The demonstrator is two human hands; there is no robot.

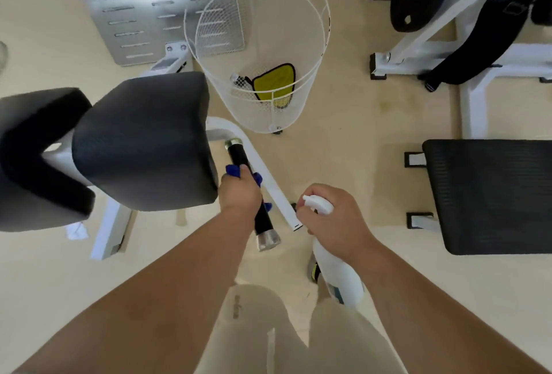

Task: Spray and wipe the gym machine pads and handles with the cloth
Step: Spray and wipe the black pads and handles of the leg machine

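- A pale gym floor (358, 110) is stretching under white machine frames, and a white wire basket (307, 86) is standing on it with a yellow cloth (276, 83) inside.
- The left hand (239, 191) is gripping the black handle (237, 155) through a blue cloth (232, 169), just beside a large black pad (143, 140).
- The right hand (337, 218) is holding a white spray bottle (337, 272), with its fingers curling round the neck and the nozzle facing the handle.
- A flat black seat (490, 194) is sitting well apart at the right.

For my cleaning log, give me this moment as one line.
left hand: grips blue cloth round black handle | right hand: holds spray bottle | phase: handle wipe
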